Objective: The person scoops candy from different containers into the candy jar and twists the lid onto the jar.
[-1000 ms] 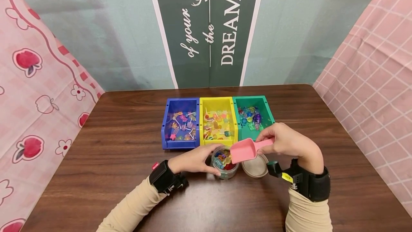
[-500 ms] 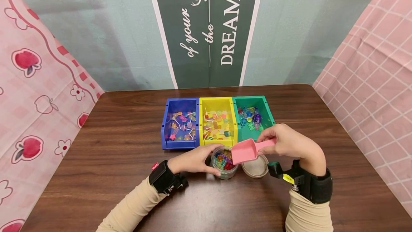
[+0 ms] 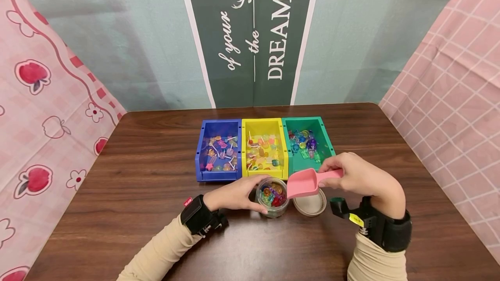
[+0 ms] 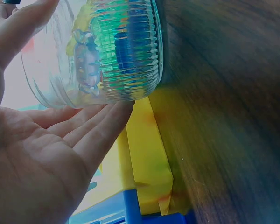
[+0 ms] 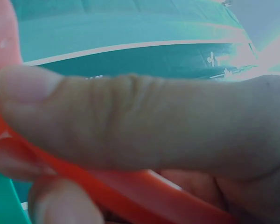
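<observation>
My left hand (image 3: pixel 237 194) grips a clear jar (image 3: pixel 276 213), thumb on the near side and fingers along the far side. Colorful translucent candy-shaped pieces (image 3: pixel 274 194) fill part of the jar; green and blue ones show through its ribbed wall (image 4: pixel 130 56) in the left wrist view. My right hand (image 3: pixel 358 174) pinches the handle of a pink scoop (image 3: pixel 302 184), whose blade hangs just right of the jar's mouth, with no pieces visible in it. The right wrist view shows the thumb (image 5: pixel 144 123) pressed along the handle. A round pale lid (image 3: pixel 310 205) lies under the scoop, right of the jar.
Behind the jar stand a blue bin (image 3: pixel 218 176), a yellow bin (image 3: pixel 264 171) and a green bin (image 3: pixel 298 166), side by side, each with small colorful pieces inside. Fabric curtains surround the brown table (image 3: pixel 156 142) at the back and both sides.
The scoop and right hand have moved right, away from over the jar's mouth. Pieces in the jar have shifted, with a purple one now on top. The left hand stays put.
</observation>
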Motion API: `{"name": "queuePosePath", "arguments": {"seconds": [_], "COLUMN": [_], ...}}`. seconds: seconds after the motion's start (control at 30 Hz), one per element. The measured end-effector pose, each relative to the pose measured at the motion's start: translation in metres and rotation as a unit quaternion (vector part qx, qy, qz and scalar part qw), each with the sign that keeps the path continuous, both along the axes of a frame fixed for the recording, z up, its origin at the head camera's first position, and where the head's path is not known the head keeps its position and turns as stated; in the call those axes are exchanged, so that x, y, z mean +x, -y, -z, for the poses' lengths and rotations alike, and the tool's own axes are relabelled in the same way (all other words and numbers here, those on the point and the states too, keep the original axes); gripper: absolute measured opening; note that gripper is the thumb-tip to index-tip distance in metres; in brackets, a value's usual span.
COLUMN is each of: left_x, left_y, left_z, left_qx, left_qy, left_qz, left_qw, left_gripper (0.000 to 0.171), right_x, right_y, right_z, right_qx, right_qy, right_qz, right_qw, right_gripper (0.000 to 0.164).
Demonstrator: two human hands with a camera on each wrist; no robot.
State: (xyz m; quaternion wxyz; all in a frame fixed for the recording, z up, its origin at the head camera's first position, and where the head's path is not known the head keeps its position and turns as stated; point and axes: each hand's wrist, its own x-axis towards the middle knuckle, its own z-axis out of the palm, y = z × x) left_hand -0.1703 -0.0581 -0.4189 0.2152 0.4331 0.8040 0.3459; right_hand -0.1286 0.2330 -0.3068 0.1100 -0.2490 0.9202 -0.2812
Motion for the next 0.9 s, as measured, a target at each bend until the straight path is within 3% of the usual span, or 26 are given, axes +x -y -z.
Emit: {"name": "queuePosePath", "arguments": {"seconds": [0.9], "left_x": [0.000], "left_y": [0.000], "left_z": [0.001], "left_qx": [-0.021], "left_qy": [-0.007], "left_qz": [-0.007], "left_qw": [0.9997], "left_gripper": [0.085], "right_x": [0.009], "right_y": [-0.014], "right_z": [-0.007], "right_qx": [0.021], "right_qy": [0.017], "right_qz": [0.101], "right_qw": [0.995], "right_gripper": [0.017]}}
